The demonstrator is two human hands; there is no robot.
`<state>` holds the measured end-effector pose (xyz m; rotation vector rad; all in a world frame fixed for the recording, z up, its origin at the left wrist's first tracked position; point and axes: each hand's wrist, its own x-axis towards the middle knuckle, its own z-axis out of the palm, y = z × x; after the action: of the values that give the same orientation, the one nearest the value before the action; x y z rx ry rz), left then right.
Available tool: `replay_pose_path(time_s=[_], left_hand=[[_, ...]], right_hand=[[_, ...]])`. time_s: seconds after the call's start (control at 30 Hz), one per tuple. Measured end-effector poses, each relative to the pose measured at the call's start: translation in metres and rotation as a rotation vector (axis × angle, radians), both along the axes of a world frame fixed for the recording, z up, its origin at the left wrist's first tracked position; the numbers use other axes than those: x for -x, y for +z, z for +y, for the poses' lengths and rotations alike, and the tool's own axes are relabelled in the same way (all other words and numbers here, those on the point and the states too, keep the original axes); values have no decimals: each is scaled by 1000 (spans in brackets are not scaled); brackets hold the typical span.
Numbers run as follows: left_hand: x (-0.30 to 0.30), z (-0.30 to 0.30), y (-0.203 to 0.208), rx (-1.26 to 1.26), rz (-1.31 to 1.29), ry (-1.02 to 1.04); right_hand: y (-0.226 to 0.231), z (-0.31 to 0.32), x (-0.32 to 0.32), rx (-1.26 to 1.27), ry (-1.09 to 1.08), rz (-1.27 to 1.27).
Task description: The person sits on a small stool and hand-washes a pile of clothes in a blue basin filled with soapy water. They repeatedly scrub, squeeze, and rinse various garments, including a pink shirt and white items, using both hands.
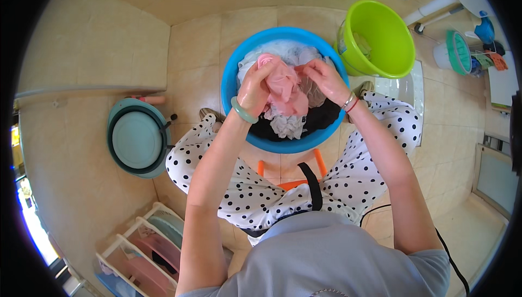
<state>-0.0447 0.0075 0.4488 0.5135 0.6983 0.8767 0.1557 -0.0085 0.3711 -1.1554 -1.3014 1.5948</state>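
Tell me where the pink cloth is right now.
In the head view, the pink cloth is just above the picture's centre, in the left hand over the blue basin, with the right hand close by on its right.

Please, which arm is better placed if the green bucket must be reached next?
Probably the right: the right grip is nearer the green bucket, right of the blue basin. The left grip is farther left. Both are busy with the pink cloth.

Pink cloth (284,86) hid some fingers of the left hand (253,91). Polka-dot trousers (375,161) covered most of an orange stool (319,162), while the lower edge cut off a white rack (120,237).
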Motion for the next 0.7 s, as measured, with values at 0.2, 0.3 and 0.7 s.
replay_pose_path(time_s=[0.2, 0.3, 0.7], left_hand=[[-2, 1, 10, -144, 81, -51], [6, 7, -9, -392, 516, -97], [25, 14, -64, -714, 1438, -51]], right_hand=[[11, 0, 8, 87, 79, 143], [21, 4, 4, 49, -35, 116], [59, 17, -17, -33, -379, 35]])
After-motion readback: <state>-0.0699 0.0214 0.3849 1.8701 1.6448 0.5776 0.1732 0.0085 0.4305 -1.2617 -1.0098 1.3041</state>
